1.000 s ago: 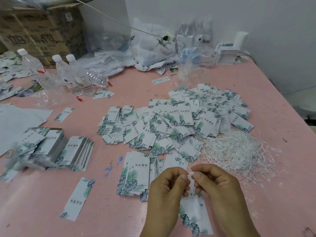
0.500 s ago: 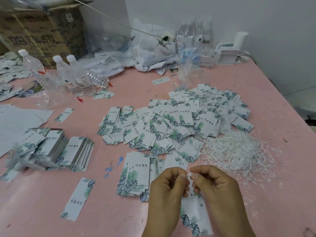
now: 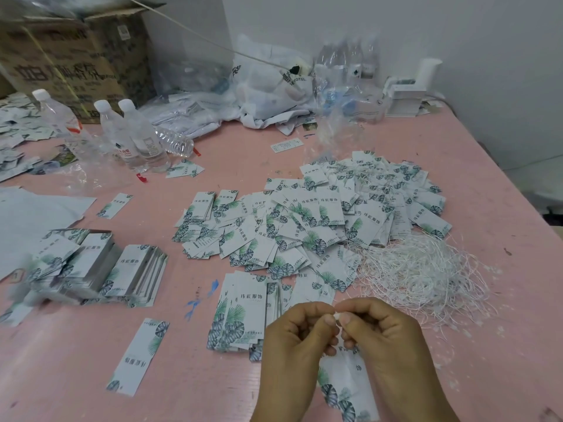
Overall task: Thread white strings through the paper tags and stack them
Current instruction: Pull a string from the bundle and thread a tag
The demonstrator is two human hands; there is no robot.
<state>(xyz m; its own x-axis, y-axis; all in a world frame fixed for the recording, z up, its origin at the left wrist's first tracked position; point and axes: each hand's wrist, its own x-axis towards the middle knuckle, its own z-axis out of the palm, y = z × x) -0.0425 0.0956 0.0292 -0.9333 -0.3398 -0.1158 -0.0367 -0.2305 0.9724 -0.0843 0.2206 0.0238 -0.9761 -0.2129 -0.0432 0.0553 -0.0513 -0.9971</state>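
Note:
My left hand (image 3: 300, 336) and my right hand (image 3: 380, 333) meet at the fingertips near the bottom of the view, pinching the top of a paper tag (image 3: 345, 382) with a white string end (image 3: 337, 316) between them. The tag, white with green leaf print, hangs down between my hands. A big loose pile of tags (image 3: 310, 226) lies beyond them. To the right sits a tangle of white strings (image 3: 420, 269). A small stack of tags (image 3: 240, 312) lies just left of my left hand.
Stacked tags (image 3: 100, 269) lie at the left on the pink table (image 3: 502, 300), with a single tag (image 3: 140, 357) nearer me. Water bottles (image 3: 131, 135), a cardboard box (image 3: 70, 62) and plastic bags (image 3: 274, 86) stand at the back. The table's right edge runs close by.
Both hands stay together on the tag's top; the fingertips have shifted slightly around the string end. Nothing else on the table has moved.

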